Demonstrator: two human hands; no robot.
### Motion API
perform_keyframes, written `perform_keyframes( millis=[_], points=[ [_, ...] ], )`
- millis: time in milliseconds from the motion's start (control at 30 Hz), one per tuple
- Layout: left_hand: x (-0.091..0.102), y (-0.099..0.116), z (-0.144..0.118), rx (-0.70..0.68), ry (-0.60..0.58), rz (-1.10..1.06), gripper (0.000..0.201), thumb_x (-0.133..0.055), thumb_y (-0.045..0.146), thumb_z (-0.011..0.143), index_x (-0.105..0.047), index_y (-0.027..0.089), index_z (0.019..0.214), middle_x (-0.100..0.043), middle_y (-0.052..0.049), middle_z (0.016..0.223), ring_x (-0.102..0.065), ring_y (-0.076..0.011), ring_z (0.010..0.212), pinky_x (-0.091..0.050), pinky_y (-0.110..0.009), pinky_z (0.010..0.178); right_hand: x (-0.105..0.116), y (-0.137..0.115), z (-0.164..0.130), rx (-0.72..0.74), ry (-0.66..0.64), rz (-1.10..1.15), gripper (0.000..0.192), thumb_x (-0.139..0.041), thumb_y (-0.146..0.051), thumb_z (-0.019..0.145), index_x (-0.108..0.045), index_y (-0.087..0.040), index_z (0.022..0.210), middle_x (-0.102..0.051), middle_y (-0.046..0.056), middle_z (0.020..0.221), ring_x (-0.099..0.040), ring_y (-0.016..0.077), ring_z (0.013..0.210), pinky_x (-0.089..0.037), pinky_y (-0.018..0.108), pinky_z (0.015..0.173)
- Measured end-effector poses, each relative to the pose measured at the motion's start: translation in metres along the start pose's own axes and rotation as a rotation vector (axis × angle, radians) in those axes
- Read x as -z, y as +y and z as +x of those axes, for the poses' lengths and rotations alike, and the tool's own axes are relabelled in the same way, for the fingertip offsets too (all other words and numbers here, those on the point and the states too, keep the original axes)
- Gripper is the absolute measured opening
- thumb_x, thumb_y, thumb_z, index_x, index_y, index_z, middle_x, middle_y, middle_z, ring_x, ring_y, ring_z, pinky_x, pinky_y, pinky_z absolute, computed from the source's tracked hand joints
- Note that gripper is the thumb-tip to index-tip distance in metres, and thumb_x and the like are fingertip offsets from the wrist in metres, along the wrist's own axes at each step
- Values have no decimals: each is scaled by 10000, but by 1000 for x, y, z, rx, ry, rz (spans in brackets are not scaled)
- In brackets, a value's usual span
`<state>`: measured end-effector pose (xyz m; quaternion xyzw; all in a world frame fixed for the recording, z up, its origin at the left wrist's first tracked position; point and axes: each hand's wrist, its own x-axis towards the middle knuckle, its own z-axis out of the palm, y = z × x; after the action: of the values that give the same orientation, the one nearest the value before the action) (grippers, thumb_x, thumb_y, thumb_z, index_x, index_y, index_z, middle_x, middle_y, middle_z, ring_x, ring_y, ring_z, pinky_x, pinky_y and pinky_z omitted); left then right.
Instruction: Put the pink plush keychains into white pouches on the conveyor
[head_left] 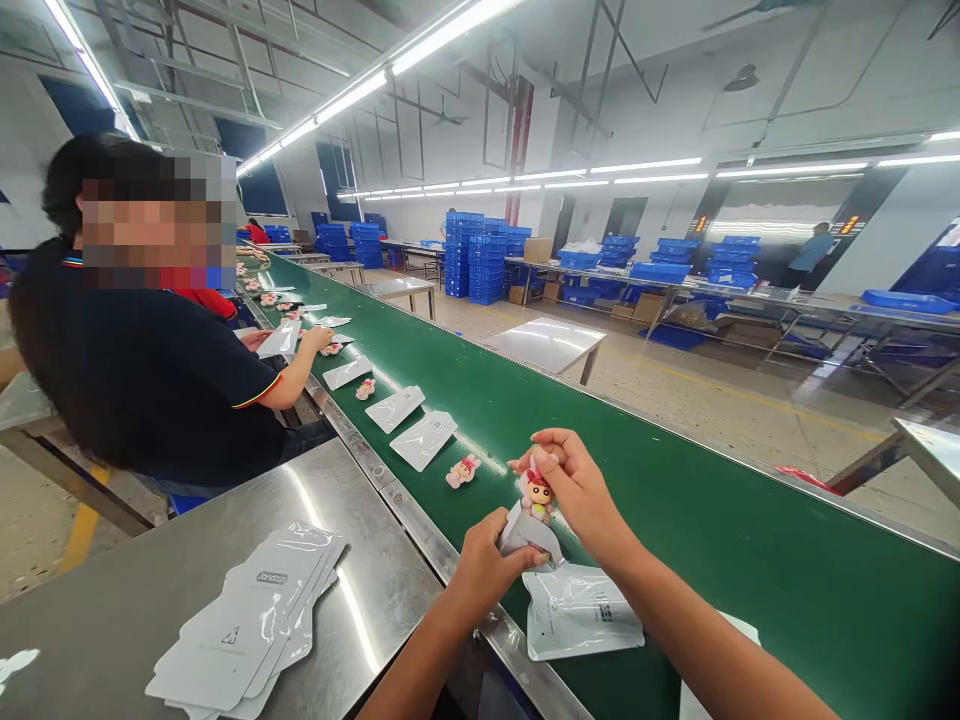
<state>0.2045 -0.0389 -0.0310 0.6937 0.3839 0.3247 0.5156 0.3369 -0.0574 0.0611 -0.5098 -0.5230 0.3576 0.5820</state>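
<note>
My right hand point(581, 488) pinches a small doll figure point(537, 494) with pink ears by its top. Just below it, my left hand point(486, 560) grips a white pouch point(525, 535), and the doll's lower end is at the pouch's mouth. I cannot tell how far inside it is. Under my hands a silvery sealed-looking pouch point(585, 612) lies on the green conveyor belt point(720, 560). Another doll figure point(463, 470) rests on the belt beyond my left hand, close to a flat pouch point(424, 440).
A fanned stack of white pouches point(259, 610) lies on the steel table point(375, 500) at my left. A co-worker in a dark shirt point(165, 380) sits farther along the belt, handling a pouch point(280, 339). More pouches and dolls line the belt. Blue crates point(474, 258) stand beyond.
</note>
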Motion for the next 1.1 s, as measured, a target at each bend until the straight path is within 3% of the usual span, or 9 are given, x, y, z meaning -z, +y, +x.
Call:
perform_keyframes(
  millis=[133, 333, 467, 567, 733, 933, 1100],
  points=[
    [-4, 0, -4, 6, 40, 188, 255, -668, 365, 661, -487, 186, 648, -450, 62, 619, -369, -111, 599, -266, -217, 541, 3, 4, -8, -33, 23, -84, 244, -493, -430, 862, -461, -226, 993, -642, 33, 869, -606, 180, 830, -468, 305, 693],
    [-4, 0, -6, 19, 55, 220, 217, -667, 356, 671, -560, 210, 792, -573, 45, 737, -476, -137, 673, -332, -229, 612, 8, 6, -13, -95, -30, 30, 262, -495, -445, 858, -447, -215, 973, -646, 33, 821, -618, 182, 816, -478, 300, 695],
    [-1, -4, -7, 46, 90, 266, 230, -662, 344, 677, -569, 220, 848, -606, 26, 816, -520, -157, 720, -356, -247, 646, 13, 9, -19, -61, 85, -78, 262, -508, -446, 854, -476, -217, 978, -654, 50, 892, -604, 163, 760, -471, 285, 654],
    [-1, -6, -8, 45, 85, 282, 250, -668, 342, 671, -573, 220, 867, -615, 17, 823, -533, -167, 726, -370, -256, 651, 14, 5, -20, -47, 110, 45, 269, -506, -457, 853, -462, -222, 979, -652, 51, 884, -607, 168, 762, -483, 299, 663],
    [-1, -6, -12, 12, 74, 226, 274, -668, 294, 661, -598, 230, 919, -639, 11, 858, -555, -179, 766, -410, -266, 699, 10, 9, -18, -132, 31, 170, 288, -515, -471, 841, -452, -215, 956, -644, 32, 816, -621, 178, 774, -488, 302, 678],
    [-3, -6, -18, 62, 0, 93, 308, -652, 247, 654, -626, 229, 960, -663, 17, 867, -563, -176, 786, -424, -258, 723, 11, 25, -27, -35, 116, -209, 233, -464, -425, 875, -493, -216, 975, -649, 38, 880, -601, 158, 774, -471, 297, 699],
    [-6, 3, -19, 92, -68, -46, 223, -646, 278, 665, -638, 161, 855, -623, 20, 722, -501, -142, 659, -387, -226, 603, 6, 29, -38, -24, 35, -149, 229, -429, -419, 899, -488, -218, 991, -665, 39, 924, -619, 171, 871, -480, 323, 778]
  ],
)
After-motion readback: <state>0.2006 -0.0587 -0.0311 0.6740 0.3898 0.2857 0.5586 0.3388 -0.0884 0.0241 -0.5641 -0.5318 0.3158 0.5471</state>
